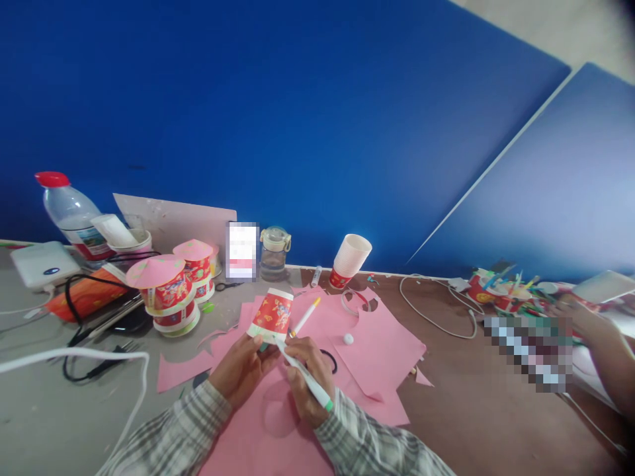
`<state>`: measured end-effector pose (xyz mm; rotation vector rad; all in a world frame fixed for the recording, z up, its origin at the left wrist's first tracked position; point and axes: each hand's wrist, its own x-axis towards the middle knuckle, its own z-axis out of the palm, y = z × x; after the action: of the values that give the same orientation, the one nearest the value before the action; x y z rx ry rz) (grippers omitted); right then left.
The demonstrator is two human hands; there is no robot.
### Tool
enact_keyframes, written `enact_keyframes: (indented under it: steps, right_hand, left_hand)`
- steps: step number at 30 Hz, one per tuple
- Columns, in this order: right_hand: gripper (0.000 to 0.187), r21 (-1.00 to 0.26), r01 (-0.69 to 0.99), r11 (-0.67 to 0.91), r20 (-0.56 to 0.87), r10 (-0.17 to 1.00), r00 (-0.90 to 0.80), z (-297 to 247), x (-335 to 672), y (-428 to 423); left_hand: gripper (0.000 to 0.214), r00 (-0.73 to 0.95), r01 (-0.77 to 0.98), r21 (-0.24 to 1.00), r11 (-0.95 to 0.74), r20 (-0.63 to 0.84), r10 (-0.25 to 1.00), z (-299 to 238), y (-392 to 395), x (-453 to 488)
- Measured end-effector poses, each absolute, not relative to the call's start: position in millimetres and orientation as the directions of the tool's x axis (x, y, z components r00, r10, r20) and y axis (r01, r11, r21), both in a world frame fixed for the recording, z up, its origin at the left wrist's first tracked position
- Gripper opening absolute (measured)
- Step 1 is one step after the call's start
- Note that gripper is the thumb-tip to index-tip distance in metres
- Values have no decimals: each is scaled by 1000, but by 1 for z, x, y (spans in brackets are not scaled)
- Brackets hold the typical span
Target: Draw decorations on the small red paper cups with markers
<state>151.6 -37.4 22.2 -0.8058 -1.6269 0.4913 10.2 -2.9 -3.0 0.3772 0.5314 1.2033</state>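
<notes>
My left hand [244, 370] is closed around the lower end of a red patterned paper cup [272, 314], which is tilted in front of me. Green marks show along the cup's pale lower rim. A white marker with a green end [310, 382] is gripped in my right hand [311, 377], its tip at that rim. Just beyond my right hand lies a white and yellow marker [306, 316]. Cut sheets of pink paper [381, 354] spread beneath both hands, with a small white ball [348, 339] and a black ring [329, 361] on them.
Paper-cup models with pink cone tops [155, 272] stand at left, near a bottle [74, 215] and cables. A phone [242, 251], glass jar [274, 254] and stacked paper cups [351, 256] line the blue partition [297, 132]. Another person's arm [595, 337] reaches in at right.
</notes>
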Motion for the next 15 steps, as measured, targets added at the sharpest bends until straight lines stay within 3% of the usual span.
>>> enact_keyframes:
  steps: [10, 15]
  right_hand:
    - [15, -728, 236, 644, 657, 753, -30, 23, 153, -39]
    - [16, -735, 202, 648, 660, 751, -9, 25, 153, -39]
  left_hand:
    - [36, 271, -823, 471, 318, -166, 948, -3, 0, 8]
    - [38, 268, -807, 492, 328, -190, 944, -2, -1, 8]
